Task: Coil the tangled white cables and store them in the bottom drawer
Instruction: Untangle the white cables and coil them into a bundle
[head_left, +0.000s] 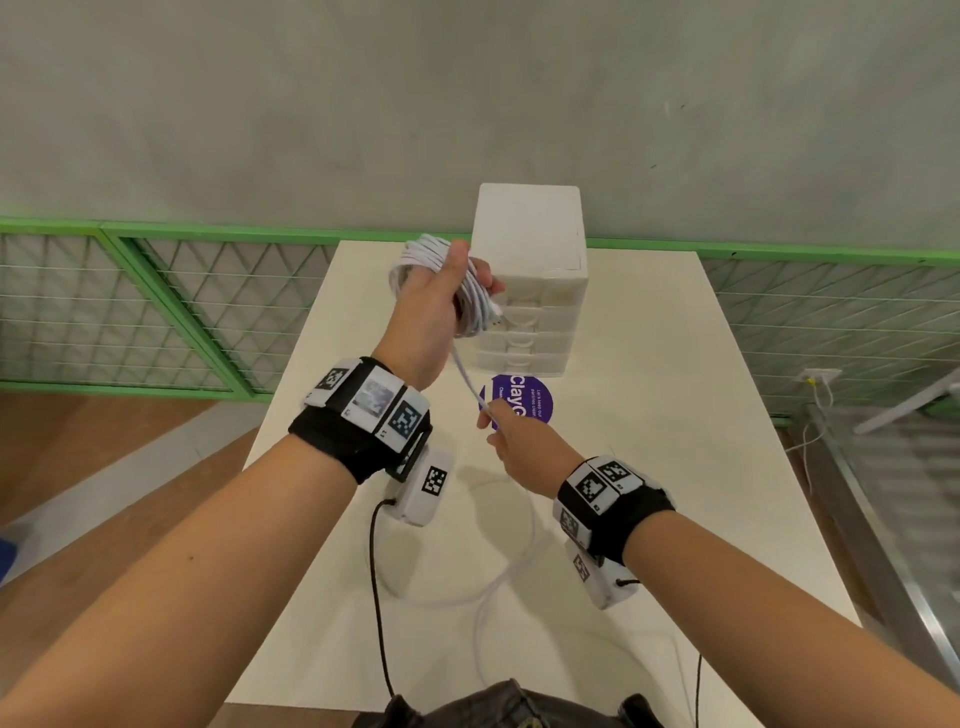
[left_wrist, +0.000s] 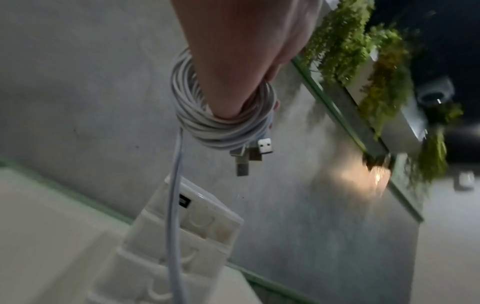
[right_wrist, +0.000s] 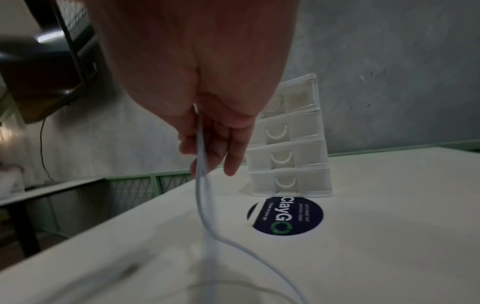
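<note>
Left hand (head_left: 436, 306) raised above the bench (head_left: 675, 467), grip closed around a coil of white cable (head_left: 470, 291); many loops bundled through the palm, thumb pressed on top. Two plug ends (left_wrist: 259, 150) hang from the lower side of the coil in the left wrist view.

One strand of cable (head_left: 467, 384) runs down from the coil to the right hand (head_left: 519, 447), which sits lower and nearer. Right grip pinches that strand between thumb and fingers (right_wrist: 228, 148); the other fingers hang loosely curled.

Below the right hand, the loose cable (head_left: 514, 561) lies in wide, slack loops on the near part of the bench.

White drawer unit (head_left: 530, 291) stands at the far middle of the bench, just right of the coil. All drawers look closed, bottom drawer (right_wrist: 288, 183) included. Round purple sticker (head_left: 524, 402) on the bench just in front of the unit.

Green wire fence (head_left: 156, 306) beyond the far edge, grey wall behind.
</note>
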